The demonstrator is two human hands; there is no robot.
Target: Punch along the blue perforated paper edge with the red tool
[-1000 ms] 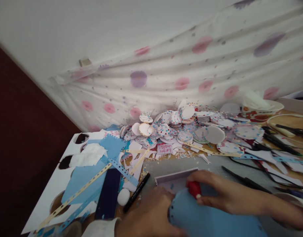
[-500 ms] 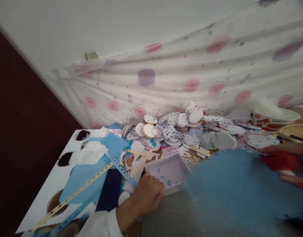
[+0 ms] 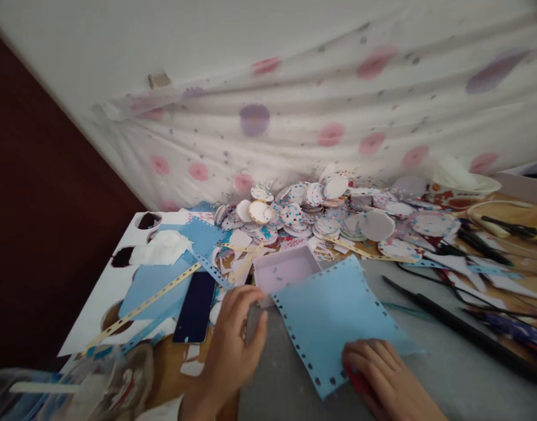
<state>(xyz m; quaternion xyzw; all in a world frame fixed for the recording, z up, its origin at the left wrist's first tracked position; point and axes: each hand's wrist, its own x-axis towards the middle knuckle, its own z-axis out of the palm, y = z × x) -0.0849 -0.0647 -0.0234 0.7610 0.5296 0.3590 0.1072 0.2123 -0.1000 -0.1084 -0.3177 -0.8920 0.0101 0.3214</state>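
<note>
Across the near right side of the lilac box (image 3: 288, 271), a blue paper sheet (image 3: 326, 316) with punched edges is seen. Nearer and right of the box, a mostly hidden red tool (image 3: 358, 381) is enclosed by the right hand's (image 3: 384, 374) grip. By the box's near left corner, the left hand's (image 3: 231, 345) grip is half spread, with nothing grasped.

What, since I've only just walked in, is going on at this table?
A person's right hand is closed on a red object, mostly hidden, at the near edge of a blue sheet with dark marks along its edges. The left hand is open by the corner of a shallow box; whether it touches is unclear. Behind, round pieces lie piled.
</note>
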